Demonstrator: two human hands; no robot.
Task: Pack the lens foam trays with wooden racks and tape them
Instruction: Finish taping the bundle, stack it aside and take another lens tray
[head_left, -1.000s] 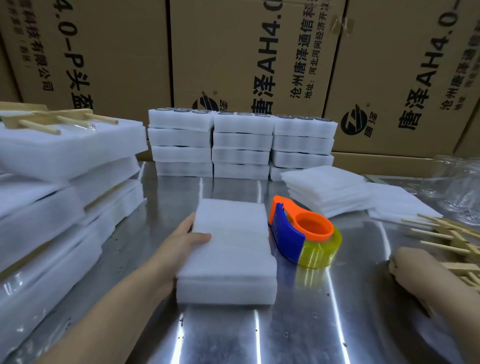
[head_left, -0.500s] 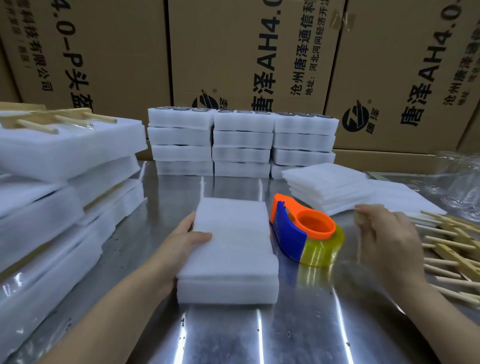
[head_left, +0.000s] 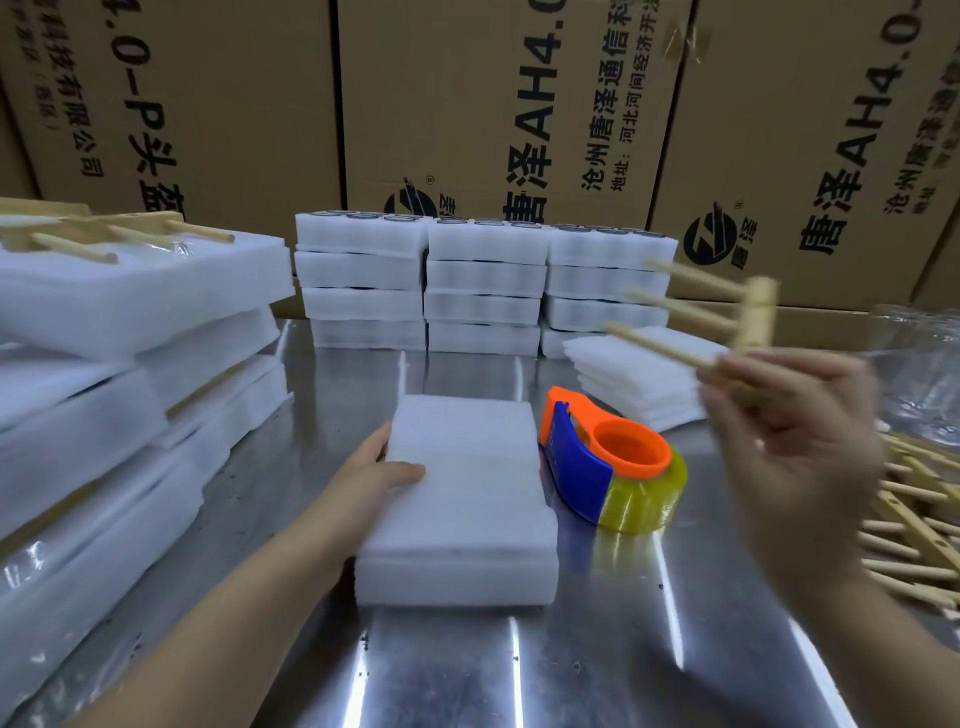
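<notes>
A white foam tray stack (head_left: 460, 499) lies in the middle of the metal table (head_left: 467, 670). My left hand (head_left: 376, 480) holds its left side, thumb on top. My right hand (head_left: 795, 457) is raised at the right and grips a wooden rack (head_left: 727, 317) with three pegs pointing left, held above the table. An orange and blue tape dispenser (head_left: 605, 462) with a yellowish tape roll sits just right of the tray stack.
Stacked foam trays with lenses (head_left: 483, 291) line the back. Bagged foam piles (head_left: 119, 384) with a wooden rack on top fill the left. Thin foam sheets (head_left: 634, 384) lie behind the dispenser. Loose wooden racks (head_left: 914, 519) heap at the right. Cardboard boxes (head_left: 493, 104) form the back wall.
My right hand picked a wooden rack from the pile at the right and lifted it up over the table. My left hand stayed on the foam tray stack.
</notes>
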